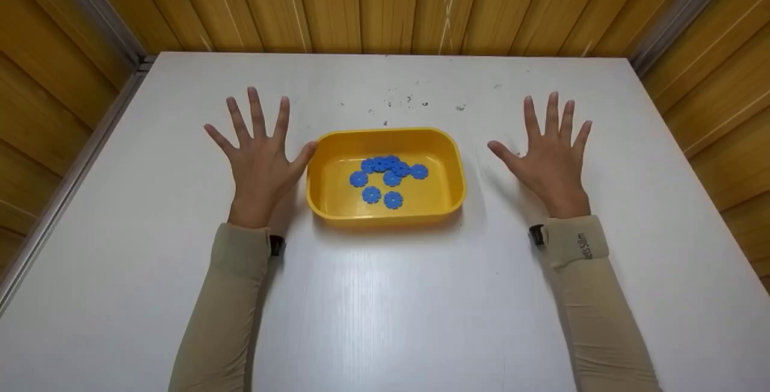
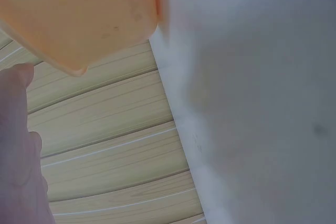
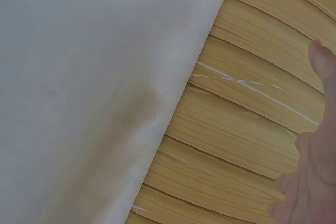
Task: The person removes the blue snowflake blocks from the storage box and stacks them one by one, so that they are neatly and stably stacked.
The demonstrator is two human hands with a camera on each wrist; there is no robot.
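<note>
Left hand [image 1: 260, 166], nine o'clock of yellow tub [image 1: 337, 196], maybe touches it; right hand [image 1: 552, 163], three o'clock. Both spread, empty. Best pinch blue discs [image 1: 392, 165] gently.

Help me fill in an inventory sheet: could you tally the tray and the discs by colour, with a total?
Yellow, tray: 1
Blue, discs: at least 9; some overlap, so the exact count is unclear
Total: at least 10
</note>
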